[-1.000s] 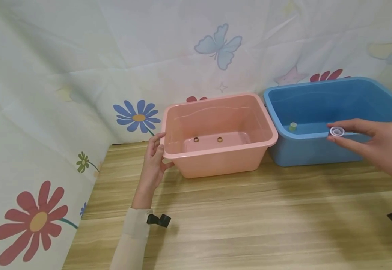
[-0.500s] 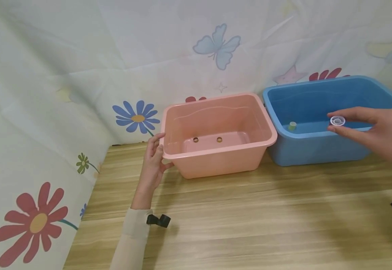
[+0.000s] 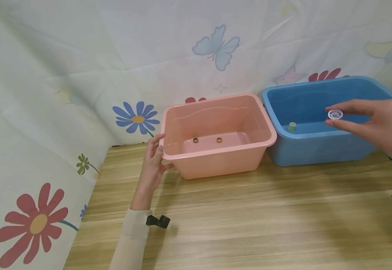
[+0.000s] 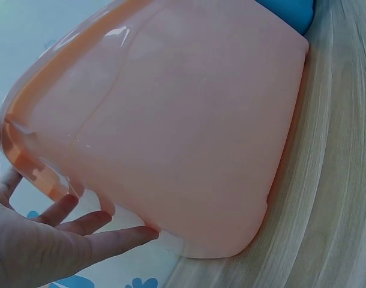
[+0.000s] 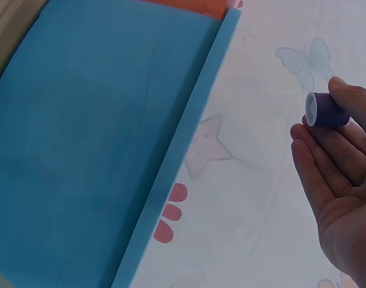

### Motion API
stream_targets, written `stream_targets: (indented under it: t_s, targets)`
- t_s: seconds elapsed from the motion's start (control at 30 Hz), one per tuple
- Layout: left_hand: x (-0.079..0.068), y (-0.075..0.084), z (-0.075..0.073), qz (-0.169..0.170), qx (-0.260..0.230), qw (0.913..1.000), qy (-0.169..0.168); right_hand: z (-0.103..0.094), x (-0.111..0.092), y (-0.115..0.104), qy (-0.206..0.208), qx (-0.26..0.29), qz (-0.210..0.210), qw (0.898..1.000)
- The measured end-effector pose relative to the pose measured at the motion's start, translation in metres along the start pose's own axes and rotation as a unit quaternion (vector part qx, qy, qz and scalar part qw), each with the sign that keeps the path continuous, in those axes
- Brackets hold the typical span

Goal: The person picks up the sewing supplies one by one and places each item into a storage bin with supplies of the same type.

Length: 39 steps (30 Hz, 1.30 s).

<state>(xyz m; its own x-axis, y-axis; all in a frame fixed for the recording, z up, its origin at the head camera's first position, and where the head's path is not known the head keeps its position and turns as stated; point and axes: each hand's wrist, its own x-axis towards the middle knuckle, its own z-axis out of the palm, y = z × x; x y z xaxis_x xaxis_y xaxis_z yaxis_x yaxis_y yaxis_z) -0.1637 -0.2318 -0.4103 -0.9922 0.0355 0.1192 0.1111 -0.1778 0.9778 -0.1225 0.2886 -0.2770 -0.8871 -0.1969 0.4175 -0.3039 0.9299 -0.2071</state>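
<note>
My right hand [image 3: 383,122] pinches a small purple spool of thread [image 5: 330,111] with a white end between thumb and fingertips. In the head view the spool is above the near rim of the blue tub [image 3: 317,150], its white end toward me. A pale green spool [image 3: 292,126] lies inside that tub at the near left. At the left corner of the pink tub [image 3: 221,163] my left hand [image 3: 153,161] holds the rim, its fingers spread on and under it. Two small gold-brown ring-like things [image 3: 219,140] rest on the pink tub's floor; their kind is unclear.
Both tubs stand side by side on a wood-grain table [image 3: 236,225], against a white hanging cloth [image 3: 148,45] printed with flowers and butterflies. The cloth also runs along the left side. Black mounts [image 3: 158,221] sit at my wrists.
My right hand has risen slightly and moved farther back over the blue tub, still pinching the purple spool. My left hand and both tubs have stayed put.
</note>
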Motion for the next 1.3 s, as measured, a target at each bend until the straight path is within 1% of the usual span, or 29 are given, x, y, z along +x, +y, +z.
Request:
stream_targets:
  t_s: [0.13,0.4,0.53,0.7,0.83,1.1,1.2,1.3]
  targets:
    - [0.000,0.000,0.000,0.000,0.004,1.0000,0.002,-0.001,0.007,-0.001,-0.008,-0.008,-0.003,1.000]
    - [0.000,0.000,0.000,-0.003,0.009,1.0000,-0.002,-0.005,0.014,-0.001,0.017,0.003,-0.044,0.999]
    - [-0.001,0.000,0.000,0.000,0.007,1.0000,-0.005,-0.007,0.017,0.001,0.022,0.006,-0.060,0.998]
    - [0.000,0.000,-0.001,0.002,0.009,0.9999,-0.005,-0.010,0.023,0.003,0.017,-0.006,-0.079,0.997]
    - [0.000,-0.001,-0.001,0.006,0.008,0.9999,-0.007,-0.014,0.030,0.005,0.000,-0.027,-0.077,0.997]
    - [0.001,0.000,0.002,0.005,0.008,0.9999,-0.007,-0.019,0.040,0.006,-0.013,-0.054,-0.075,0.996]
    - [0.000,0.000,0.002,0.005,0.009,0.9999,-0.003,-0.018,0.043,0.009,-0.020,-0.060,-0.100,0.993]
    - [0.000,-0.001,0.001,0.003,0.010,0.9999,0.002,-0.016,0.046,0.016,-0.016,-0.062,-0.143,0.988]
